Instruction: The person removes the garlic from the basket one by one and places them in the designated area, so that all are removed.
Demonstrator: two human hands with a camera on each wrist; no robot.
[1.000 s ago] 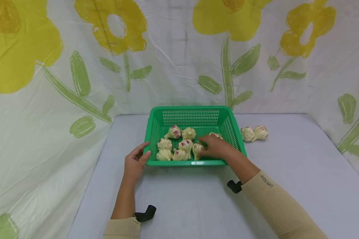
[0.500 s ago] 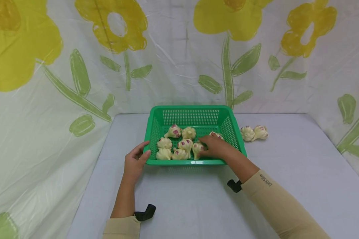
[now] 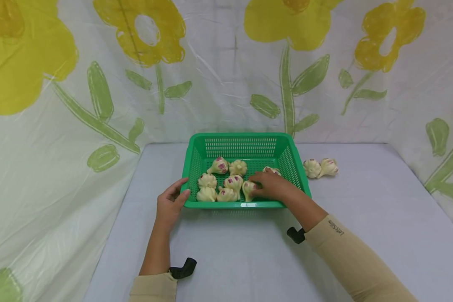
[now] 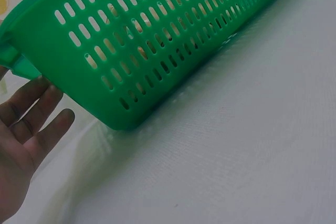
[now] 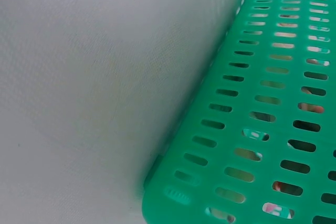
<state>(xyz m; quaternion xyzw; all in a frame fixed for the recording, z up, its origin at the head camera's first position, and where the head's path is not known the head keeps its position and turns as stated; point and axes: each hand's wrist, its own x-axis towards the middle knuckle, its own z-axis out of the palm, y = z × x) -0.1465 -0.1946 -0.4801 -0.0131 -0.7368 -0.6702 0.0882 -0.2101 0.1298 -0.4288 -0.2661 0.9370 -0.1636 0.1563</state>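
Note:
A green plastic basket (image 3: 230, 205) with slotted walls stands on the table, several garlic bulbs inside it. My left hand (image 3: 167, 207) holds its left rim, the thumb on top; the left wrist view shows fingers (image 4: 39, 111) under the rim against the outer wall. Reaching over the front rim, my right hand (image 3: 272, 186) grips a garlic bulb (image 3: 247, 191) between thumb and fingers, low in the basket. Just beyond that hand lies another bulb (image 3: 270, 170), partly hidden. The right wrist view has only the slotted wall (image 5: 252, 129), and the hand itself is out of sight there.
Two more garlic bulbs (image 3: 320, 168) lie on the white-covered table (image 3: 362, 218) outside the basket, close to its right side. A white sheet with painted yellow flowers (image 3: 219, 84) hangs behind and at the sides. Black wrist mounts (image 3: 183, 268) sit at both wrists.
Almost nothing differs. My right hand and the bulb it grips have shifted very slightly to the left; the left hand stays on the rim.

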